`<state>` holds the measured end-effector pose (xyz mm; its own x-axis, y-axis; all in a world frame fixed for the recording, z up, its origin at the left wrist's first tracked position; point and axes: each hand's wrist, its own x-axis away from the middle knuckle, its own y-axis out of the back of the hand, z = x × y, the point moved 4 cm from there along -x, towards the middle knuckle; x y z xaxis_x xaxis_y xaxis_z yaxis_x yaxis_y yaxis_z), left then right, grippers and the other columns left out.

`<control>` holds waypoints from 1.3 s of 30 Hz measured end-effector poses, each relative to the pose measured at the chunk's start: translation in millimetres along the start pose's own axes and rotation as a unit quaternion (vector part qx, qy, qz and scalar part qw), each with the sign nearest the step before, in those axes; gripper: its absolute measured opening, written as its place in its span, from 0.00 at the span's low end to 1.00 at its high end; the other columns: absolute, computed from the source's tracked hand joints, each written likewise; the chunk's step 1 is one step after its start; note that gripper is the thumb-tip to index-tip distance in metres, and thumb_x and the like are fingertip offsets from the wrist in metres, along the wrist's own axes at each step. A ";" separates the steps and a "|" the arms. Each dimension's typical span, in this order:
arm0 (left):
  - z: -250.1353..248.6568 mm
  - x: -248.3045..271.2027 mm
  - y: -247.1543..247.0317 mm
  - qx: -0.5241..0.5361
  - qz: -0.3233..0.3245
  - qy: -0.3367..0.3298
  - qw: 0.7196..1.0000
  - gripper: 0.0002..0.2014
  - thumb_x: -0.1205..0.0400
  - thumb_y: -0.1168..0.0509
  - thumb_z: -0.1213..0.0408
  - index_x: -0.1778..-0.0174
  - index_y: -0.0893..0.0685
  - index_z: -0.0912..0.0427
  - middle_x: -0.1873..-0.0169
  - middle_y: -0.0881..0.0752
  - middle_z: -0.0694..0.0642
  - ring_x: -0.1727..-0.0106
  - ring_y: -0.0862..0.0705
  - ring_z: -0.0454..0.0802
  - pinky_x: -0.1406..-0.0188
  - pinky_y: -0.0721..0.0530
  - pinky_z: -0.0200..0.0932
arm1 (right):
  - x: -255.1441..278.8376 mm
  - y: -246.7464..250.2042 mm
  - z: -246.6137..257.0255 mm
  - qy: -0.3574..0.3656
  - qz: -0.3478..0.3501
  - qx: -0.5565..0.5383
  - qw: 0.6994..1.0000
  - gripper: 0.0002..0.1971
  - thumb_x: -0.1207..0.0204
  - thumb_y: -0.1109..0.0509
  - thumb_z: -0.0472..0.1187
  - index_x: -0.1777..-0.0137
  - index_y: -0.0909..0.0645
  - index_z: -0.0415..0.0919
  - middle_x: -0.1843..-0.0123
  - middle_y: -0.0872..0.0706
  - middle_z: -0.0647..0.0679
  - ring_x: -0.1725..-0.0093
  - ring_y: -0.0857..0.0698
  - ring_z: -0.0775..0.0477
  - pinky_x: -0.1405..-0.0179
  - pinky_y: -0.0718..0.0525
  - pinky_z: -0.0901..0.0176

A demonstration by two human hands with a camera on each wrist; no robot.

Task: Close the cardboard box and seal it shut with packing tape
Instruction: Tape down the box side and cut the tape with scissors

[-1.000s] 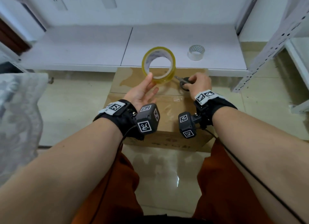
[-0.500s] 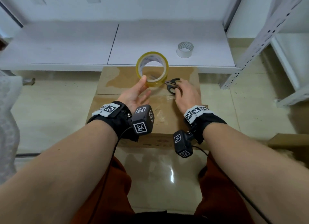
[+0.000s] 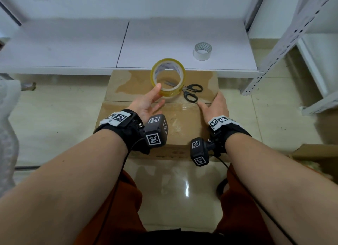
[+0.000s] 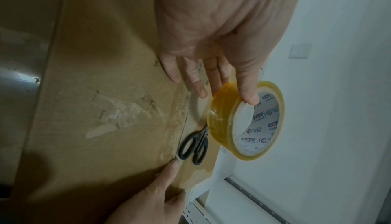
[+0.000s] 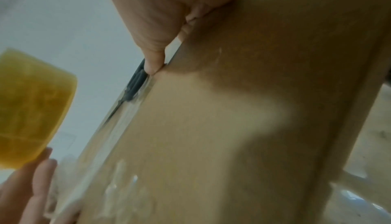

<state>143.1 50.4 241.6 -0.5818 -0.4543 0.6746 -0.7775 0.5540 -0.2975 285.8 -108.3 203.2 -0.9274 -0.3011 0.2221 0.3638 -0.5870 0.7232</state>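
Flaps shut on the cardboard box [image 3: 128,91]; left hand [image 3: 146,105] pinches tape roll [image 3: 167,76], right hand [image 3: 215,107] presses flat.

A storeroom or packing area. Perforated white metal shelving [image 3: 285,43] stands on a glossy tiled floor [image 3: 54,120]. Bare white walls [image 4: 338,93].

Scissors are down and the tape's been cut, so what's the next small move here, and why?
Probably set the yellow tape roll down beside the scissors and press the strip along the centre seam. The left hand holds the roll off the cardboard box, the right hand rests at the seam's end, and the tape looks wrinkled.
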 end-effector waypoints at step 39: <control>2.4 18.0 -1.7 0.046 0.056 0.081 0.994 0.12 0.22 0.28 0.63 0.49 0.18 0.67 0.55 0.11 0.65 0.52 0.12 0.56 0.56 0.10 0.48 | 34.0 16.6 84.5 0.354 -0.013 0.058 0.933 0.25 0.16 0.50 0.55 0.38 0.19 0.38 0.29 0.21 0.41 0.24 0.30 0.43 0.24 0.42 0.55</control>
<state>133.4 39.6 252.6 -0.6250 -0.2704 0.7323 -0.7332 0.5253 -0.4318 253.0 -64.8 278.0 -0.6312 -0.7328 -0.2543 0.2920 -0.5281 0.7974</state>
